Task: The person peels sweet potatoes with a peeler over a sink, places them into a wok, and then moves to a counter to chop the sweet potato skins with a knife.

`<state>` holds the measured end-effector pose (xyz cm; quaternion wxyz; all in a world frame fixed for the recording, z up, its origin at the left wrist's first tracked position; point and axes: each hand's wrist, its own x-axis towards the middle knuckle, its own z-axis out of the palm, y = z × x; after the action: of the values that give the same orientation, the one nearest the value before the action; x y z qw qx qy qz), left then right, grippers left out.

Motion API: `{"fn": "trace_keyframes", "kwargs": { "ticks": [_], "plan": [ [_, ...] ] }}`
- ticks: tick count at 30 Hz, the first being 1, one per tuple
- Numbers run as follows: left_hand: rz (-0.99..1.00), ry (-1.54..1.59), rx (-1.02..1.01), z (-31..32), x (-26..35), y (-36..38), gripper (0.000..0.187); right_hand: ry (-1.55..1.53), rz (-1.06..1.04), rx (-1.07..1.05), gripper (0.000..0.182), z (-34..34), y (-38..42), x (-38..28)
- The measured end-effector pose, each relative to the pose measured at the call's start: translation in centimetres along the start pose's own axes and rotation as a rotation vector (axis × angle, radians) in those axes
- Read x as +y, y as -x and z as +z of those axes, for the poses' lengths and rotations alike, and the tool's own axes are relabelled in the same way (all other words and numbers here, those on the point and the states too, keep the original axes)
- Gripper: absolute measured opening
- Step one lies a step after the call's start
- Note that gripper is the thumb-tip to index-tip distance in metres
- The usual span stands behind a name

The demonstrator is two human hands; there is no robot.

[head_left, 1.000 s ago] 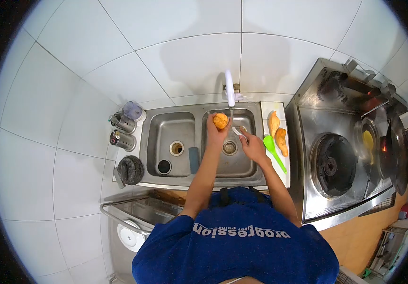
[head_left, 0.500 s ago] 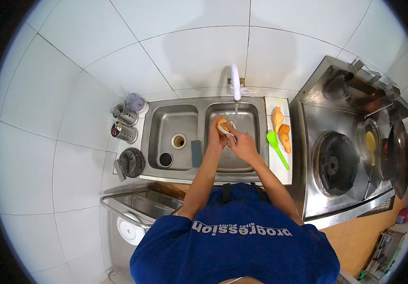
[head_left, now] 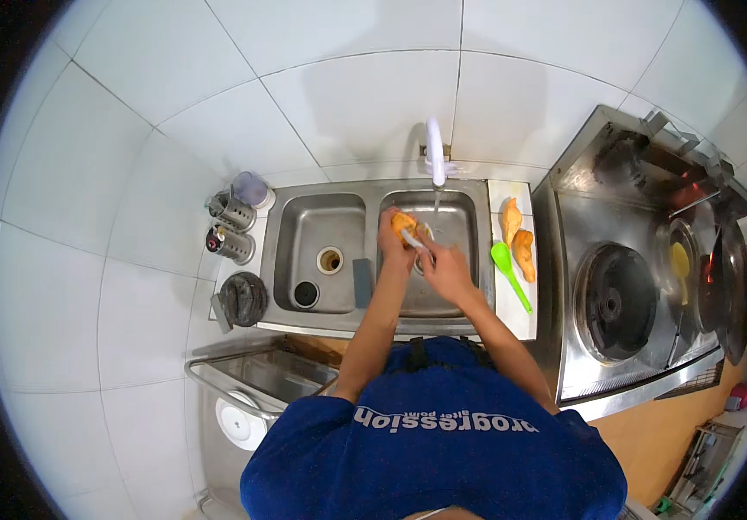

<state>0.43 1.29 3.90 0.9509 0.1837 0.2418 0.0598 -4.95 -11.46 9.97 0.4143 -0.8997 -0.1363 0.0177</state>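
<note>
The left hand (head_left: 393,234) grips an orange root (head_left: 404,223) over the right basin of the sink (head_left: 469,305), under the tap (head_left: 434,152); the right hand (head_left: 444,267) is closed on a white peeler (head_left: 414,241) laid against it; wet skin could let the root slip, or the blade nick a finger (my guess); the shirt (head_left: 434,451) reads "progression", upside down.

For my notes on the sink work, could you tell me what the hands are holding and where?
The left hand cups an orange vegetable from below; the right hand grips a white peeler by its handle end.
</note>
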Motion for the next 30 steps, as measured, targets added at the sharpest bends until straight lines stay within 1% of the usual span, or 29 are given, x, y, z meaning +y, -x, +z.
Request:
{"fn": "trace_keyframes", "kwargs": {
  "ticks": [1,2,4,5,6,7,8,9,10,11,12,14,15,16,17,18,19,20,21,22,24,25,26,27,28,30],
  "plan": [
    [0.090,-0.015,0.033,0.0,0.1,-0.8,0.016,-0.017,-0.020,-0.008,0.039,0.3,0.9,0.3],
    [0.085,-0.015,0.031,-0.3,0.2,-1.3,0.016,-0.033,-0.039,-0.018,0.039,0.4,1.4,0.7],
    [0.128,-0.059,0.141,-0.2,1.1,-1.2,0.012,-0.059,-0.026,-0.037,0.039,0.3,1.5,0.9],
    [0.127,-0.062,0.149,-0.4,1.3,-1.0,0.012,-0.088,-0.011,-0.060,0.038,0.4,1.9,0.9],
    [0.231,-0.154,0.069,-0.5,1.2,-1.3,0.011,-0.087,-0.011,-0.060,0.038,0.1,1.5,0.4],
    [0.333,-0.243,-0.013,-0.4,1.1,-1.5,0.009,-0.118,0.042,-0.053,0.039,-0.5,0.8,-0.4],
    [0.333,-0.240,-0.013,-0.3,0.7,-1.5,0.009,-0.150,0.095,-0.047,0.039,-0.8,0.2,-0.8],
    [0.336,-0.319,-0.024,-0.1,0.2,-1.1,0.008,-0.149,0.094,-0.049,0.039,-0.6,-0.1,-0.5],
    [0.339,-0.398,-0.035,0.2,-0.1,-0.7,0.008,-0.147,0.045,0.004,0.039,0.1,-0.4,0.1],
    [0.342,-0.344,0.004,0.5,-0.2,-0.4,0.010,-0.146,-0.007,0.061,0.039,0.7,-0.8,0.6],
    [0.345,-0.341,0.002,-0.1,0.0,-1.3,0.010,-0.144,-0.012,0.062,0.039,1.2,-0.5,1.2],
    [0.336,-0.196,0.013,-2.4,0.7,-4.0,0.013,-0.086,-0.094,-0.057,0.040,1.9,1.0,2.4],
    [0.165,-0.057,0.104,0.2,2.3,-2.0,0.015,-0.083,-0.094,-0.051,0.040,1.7,1.2,2.2],
    [0.165,-0.056,0.103,-0.1,2.1,-2.4,0.015,-0.120,-0.047,-0.050,0.039,1.3,1.4,1.6],
    [0.206,-0.063,0.071,-0.4,2.1,-2.7,0.014,-0.156,-0.004,-0.053,0.039,0.9,1.5,1.0],
    [0.250,-0.071,0.043,-0.8,2.2,-2.9,0.013,-0.158,-0.008,-0.060,0.039,0.3,1.1,0.2],
    [0.254,-0.069,0.047,-0.8,2.0,-2.4,0.013,-0.167,0.043,-0.045,0.039,-0.5,0.3,-0.6],
    [0.231,-0.179,0.025,-0.7,1.1,-1.6,0.014,-0.175,0.096,-0.027,0.039,-1.0,-0.2,-1.0],
    [0.204,-0.291,0.002,-0.9,0.3,-1.3,0.015,-0.176,0.099,-0.028,0.039,-0.7,-0.2,-0.8],
    [0.201,-0.293,0.003,-1.1,-0.1,-1.4,0.015,-0.142,0.070,0.000,0.038,-0.2,-0.2,-0.4],
    [0.129,-0.155,0.056,-0.9,-0.4,-1.4,0.014,-0.107,0.042,0.029,0.038,0.6,0.1,0.3],
    [0.128,-0.156,0.053,-0.7,0.0,-1.3,0.014,-0.076,0.007,-0.014,0.038,0.9,0.9,0.8],
    [0.112,-0.101,0.127,-0.6,0.8,-1.4,0.014,-0.046,-0.025,-0.053,0.038,1.1,1.3,1.3],
    [0.098,-0.049,0.200,-0.7,1.5,-1.7,0.014,-0.049,-0.022,-0.046,0.038,0.8,1.4,1.2],
    [0.096,-0.059,0.200,-0.7,1.8,-1.9,0.014,-0.074,0.000,-0.065,0.037,0.7,1.6,1.0],
    [0.256,-0.015,0.120,-0.8,2.1,-2.3,0.009,-0.099,0.021,-0.085,0.037,0.1,1.6,0.3]
  ]
}}
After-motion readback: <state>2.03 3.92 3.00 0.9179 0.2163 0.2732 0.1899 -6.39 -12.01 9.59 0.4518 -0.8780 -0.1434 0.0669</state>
